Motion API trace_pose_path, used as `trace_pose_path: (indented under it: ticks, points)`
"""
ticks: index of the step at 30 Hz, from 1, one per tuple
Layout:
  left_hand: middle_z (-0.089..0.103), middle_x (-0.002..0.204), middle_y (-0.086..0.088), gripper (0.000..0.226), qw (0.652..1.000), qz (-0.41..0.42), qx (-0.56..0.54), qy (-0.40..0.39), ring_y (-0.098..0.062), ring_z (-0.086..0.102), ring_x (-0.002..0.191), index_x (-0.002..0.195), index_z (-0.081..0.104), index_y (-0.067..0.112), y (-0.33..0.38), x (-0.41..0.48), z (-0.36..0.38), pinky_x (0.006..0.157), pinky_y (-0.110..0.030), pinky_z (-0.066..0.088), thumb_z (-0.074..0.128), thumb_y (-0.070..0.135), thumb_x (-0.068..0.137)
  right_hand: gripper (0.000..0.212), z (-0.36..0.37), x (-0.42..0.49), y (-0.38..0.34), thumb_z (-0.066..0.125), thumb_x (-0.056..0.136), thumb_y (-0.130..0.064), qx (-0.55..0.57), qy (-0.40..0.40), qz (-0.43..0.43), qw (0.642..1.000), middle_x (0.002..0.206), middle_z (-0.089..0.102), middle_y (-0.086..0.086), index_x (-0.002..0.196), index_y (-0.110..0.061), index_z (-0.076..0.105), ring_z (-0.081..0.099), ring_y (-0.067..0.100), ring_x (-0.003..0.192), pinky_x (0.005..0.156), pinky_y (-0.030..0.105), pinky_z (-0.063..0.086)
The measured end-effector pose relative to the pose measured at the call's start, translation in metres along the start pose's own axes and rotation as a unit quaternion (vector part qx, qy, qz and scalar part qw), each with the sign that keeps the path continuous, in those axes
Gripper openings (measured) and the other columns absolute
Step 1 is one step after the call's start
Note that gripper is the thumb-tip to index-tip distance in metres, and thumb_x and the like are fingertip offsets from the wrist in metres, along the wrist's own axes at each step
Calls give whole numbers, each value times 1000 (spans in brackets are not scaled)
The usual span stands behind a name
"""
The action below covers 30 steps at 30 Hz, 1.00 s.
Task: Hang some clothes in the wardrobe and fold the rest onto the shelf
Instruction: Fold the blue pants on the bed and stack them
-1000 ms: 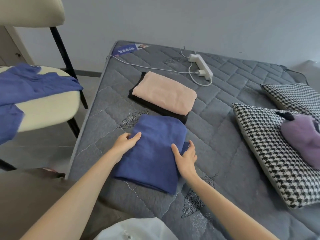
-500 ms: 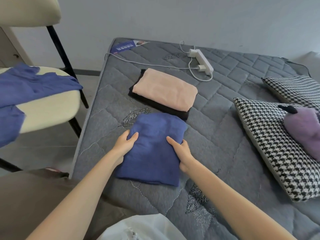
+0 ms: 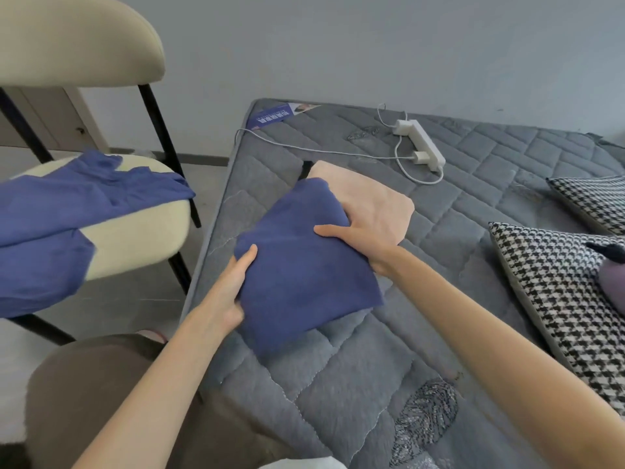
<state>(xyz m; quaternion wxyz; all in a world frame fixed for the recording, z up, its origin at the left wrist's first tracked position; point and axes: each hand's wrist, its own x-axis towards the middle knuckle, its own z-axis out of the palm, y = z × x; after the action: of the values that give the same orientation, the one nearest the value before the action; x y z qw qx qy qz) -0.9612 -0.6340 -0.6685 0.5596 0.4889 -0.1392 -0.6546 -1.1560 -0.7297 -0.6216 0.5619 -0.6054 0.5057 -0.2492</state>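
Observation:
A folded blue garment point(image 3: 301, 262) is held up off the grey mattress point(image 3: 338, 384), tilted, between both hands. My left hand point(image 3: 233, 289) grips its near left edge, thumb on top and fingers hidden beneath. My right hand point(image 3: 365, 235) grips its far right edge, thumb on top. Behind it lies a folded pink garment point(image 3: 368, 194) on top of a black one point(image 3: 306, 169), partly covered by the blue piece. Another blue garment point(image 3: 67, 214) lies unfolded across the seat of a cream chair point(image 3: 135, 238) on the left.
A white power strip point(image 3: 421, 143) with its cord lies at the mattress's far side. Two houndstooth pillows point(image 3: 558, 299) sit at the right, with a purple plush toy point(image 3: 612, 279) on the nearer one. The chair stands close beside the bed's left edge.
Both hands have taken hold of the folded blue garment and lifted it off the mattress, moving it up and away over the pink and black stack.

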Motion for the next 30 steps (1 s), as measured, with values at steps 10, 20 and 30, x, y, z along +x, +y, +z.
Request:
trace_pose_path:
  ticks: [10,20,30]
  points:
    - [60,124,-1,25,985,144,-65,75,-14,64,102,116,43,25,23,54,101,80,-34,55,57,22,95,59,-74,83,-71,73,79,-13,-153,17,-93,984,124,56,-9,131,-29,49,58,4,107,83,17,46]
    - [50,132,-1,44,979,141,-127,80,-18,61,106,136,26,24,0,113,191,91,-37,51,50,23,99,69,-143,169,-71,68,67,-27,-323,-27,-58,944,132,51,-5,132,-34,45,52,15,119,103,33,42]
    - [59,130,-2,52,984,-68,-153,66,-24,58,114,138,37,25,-33,126,176,88,-43,48,59,13,92,89,-156,176,0,70,67,-69,-383,98,57,917,122,58,5,141,-39,31,54,28,119,102,44,42]
